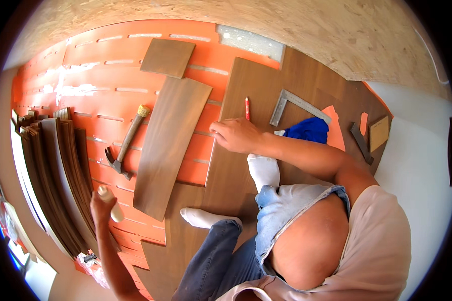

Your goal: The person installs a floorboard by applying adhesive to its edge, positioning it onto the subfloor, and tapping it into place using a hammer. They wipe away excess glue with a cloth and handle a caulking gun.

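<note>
My left hand (pixel 103 204) is closed round a small white bottle (pixel 117 213), beside the stack of planks at the left. My right hand (pixel 234 135) is at the edge of the laid wooden flooring (pixel 246 80), its fingers curled and pressed together; whatever they may hold is hidden. Between my hands a loose brown plank (pixel 172 145) lies aslant on the orange underlay (pixel 105 98). A claw hammer (pixel 129 138) with a wooden handle rests left of that plank. Just beyond my right hand lies a red pencil (pixel 247 108).
A short plank piece (pixel 168 56) touches the loose plank's far end. Stacked planks (pixel 55 175) line the left side. A metal square (pixel 301 104), blue cloth (pixel 308 129), orange offcut (pixel 335 128), dark angled tool (pixel 361 143) and small board (pixel 379 134) lie at right, near the white wall (pixel 412 130).
</note>
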Tool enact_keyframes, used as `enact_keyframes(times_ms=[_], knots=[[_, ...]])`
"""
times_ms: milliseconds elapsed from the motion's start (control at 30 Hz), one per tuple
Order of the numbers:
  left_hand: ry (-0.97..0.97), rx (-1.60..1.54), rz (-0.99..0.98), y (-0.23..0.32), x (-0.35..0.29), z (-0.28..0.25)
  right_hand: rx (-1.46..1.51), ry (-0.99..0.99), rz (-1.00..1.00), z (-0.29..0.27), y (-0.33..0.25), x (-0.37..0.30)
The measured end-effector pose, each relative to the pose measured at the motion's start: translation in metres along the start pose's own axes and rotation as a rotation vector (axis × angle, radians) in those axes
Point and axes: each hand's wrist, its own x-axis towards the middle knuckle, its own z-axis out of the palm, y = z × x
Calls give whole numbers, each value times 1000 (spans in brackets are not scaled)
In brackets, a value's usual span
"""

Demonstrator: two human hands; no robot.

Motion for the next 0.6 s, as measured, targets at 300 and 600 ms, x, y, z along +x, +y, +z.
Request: enact_keyframes(times_ms=[300, 600], knots=[[-234, -1260, 155, 280, 28, 10, 806, -47, 116, -22, -47, 9], [-675, -1970, 116, 485, 5, 116, 887, 731, 61, -110, -8, -34]])
